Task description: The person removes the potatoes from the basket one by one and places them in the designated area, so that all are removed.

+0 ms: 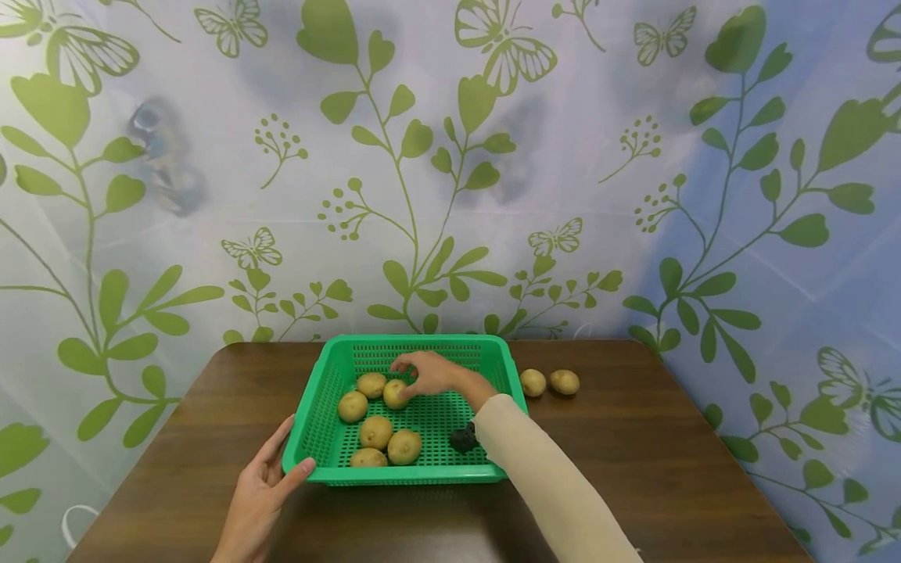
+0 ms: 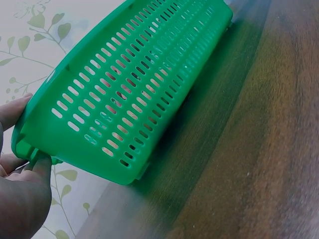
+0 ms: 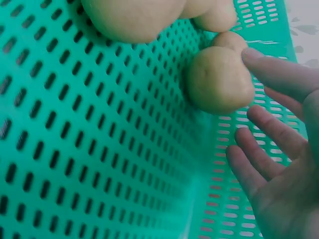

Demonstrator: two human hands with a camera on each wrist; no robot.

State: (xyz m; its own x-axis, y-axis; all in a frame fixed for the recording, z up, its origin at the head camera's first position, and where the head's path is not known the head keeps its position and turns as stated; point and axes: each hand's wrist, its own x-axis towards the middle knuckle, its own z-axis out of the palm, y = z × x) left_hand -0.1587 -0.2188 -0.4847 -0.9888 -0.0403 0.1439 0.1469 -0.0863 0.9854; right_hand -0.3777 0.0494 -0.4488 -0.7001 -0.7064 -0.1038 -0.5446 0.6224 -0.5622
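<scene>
A green plastic basket (image 1: 404, 474) with slotted walls stands on the table and holds several potatoes. At its near left corner my left hand (image 1: 256, 493) grips the rim, thumb on top and fingers beneath; the left wrist view shows that hold on the basket (image 2: 99, 164) from the side. My right hand (image 1: 431, 373) is inside the basket, over a potato (image 1: 396, 395) in the back group. In the right wrist view the right hand (image 3: 279, 159) has its fingers spread beside the potato (image 3: 219, 82), one fingertip at its edge. Whether they touch is unclear.
Two potatoes (image 1: 549, 382) lie on the brown wooden table (image 1: 633, 446), right of the basket. Below the right wrist is a small black object (image 1: 463, 438). Behind the table hangs a patterned curtain (image 1: 422, 195) with green leaves and butterflies.
</scene>
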